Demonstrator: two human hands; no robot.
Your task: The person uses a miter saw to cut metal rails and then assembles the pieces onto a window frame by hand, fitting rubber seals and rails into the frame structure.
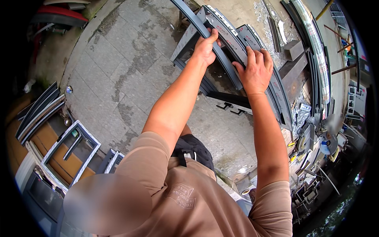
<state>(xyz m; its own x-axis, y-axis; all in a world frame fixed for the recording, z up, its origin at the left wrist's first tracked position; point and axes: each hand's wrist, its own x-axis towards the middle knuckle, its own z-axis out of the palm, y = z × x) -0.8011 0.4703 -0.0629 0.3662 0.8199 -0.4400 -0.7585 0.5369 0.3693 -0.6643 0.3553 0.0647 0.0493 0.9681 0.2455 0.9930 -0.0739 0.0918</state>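
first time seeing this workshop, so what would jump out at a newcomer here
Probably the two bare hands near the top centre: the left hand grips a long dark grey bar, while the right hand rests on a large grey frame. After that, the red curved object at the upper left and the rectangular frame at the lower left stand out.

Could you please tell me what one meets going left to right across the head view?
Rectangular frame → left hand → right hand → grey box-like piece → round disc.
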